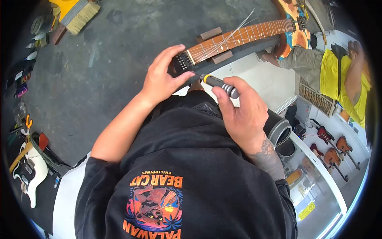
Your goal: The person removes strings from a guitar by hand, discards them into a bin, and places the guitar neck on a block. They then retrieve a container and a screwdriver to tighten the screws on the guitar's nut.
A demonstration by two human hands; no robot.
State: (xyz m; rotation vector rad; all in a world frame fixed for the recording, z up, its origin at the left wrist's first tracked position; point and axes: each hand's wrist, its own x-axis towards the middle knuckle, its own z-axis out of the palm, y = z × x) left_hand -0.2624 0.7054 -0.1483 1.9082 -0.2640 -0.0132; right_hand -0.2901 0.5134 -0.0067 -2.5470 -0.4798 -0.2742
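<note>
An electric guitar (254, 32) lies across the dark worktop, its neck pointing toward me and its colourful body at the far right. My left hand (162, 75) is closed around the headless end of the neck, fingers on one side and thumb on the other. Between them shows a black headpiece (183, 61) with rows of small screws. Loose thin strings (238, 28) stick up over the fretboard. In my right hand (247, 113) is a screwdriver (215, 81) with a grey and black handle and yellow ring. Its tip is by my left thumb, too small to make out.
Wooden blocks (222, 57) sit beside the neck. A wide brush (81, 18) lies at the worktop's upper left. Small tools and a white guitar body (38, 169) line the left side. A person in a yellow shirt (332, 75) is at the right, with guitars (331, 156) below.
</note>
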